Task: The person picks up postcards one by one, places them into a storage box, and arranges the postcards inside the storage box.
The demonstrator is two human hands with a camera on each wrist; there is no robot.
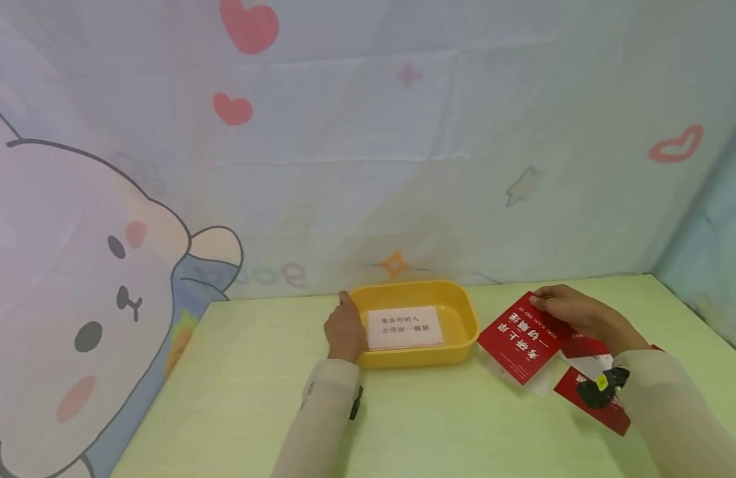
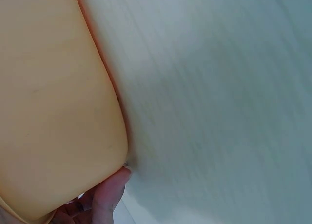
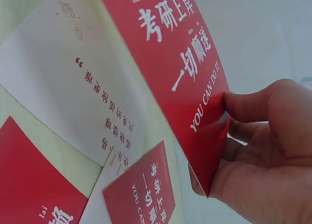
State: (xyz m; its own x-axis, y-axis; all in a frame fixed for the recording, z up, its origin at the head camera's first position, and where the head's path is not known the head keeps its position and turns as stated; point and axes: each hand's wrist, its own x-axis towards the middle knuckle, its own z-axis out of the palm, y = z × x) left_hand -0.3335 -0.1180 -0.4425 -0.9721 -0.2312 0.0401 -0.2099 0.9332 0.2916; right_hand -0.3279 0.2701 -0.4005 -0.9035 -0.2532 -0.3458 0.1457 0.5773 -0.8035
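Observation:
A yellow plastic tray (image 1: 416, 359) stands near the back of the table, with a white printed card (image 1: 406, 328) lying inside. My left hand (image 1: 346, 330) grips the tray's left end; the left wrist view shows the tray's outer wall (image 2: 63, 97) with fingers (image 2: 109, 192) curled at its corner. To the right of the tray, my right hand (image 1: 574, 312) pinches a red card (image 1: 523, 338) with white lettering by one edge. That card is tilted and raised above other cards, as the right wrist view shows. Beneath it lie a white card (image 3: 78, 82) and a smaller-looking red card (image 3: 141, 187).
Another red card (image 1: 607, 411) lies under the right wrist, partly hidden by it. The pale green table (image 1: 440, 425) ends at a printed cloth backdrop (image 1: 368, 166) just behind the tray. A second cloth side (image 1: 721, 252) rises at the right.

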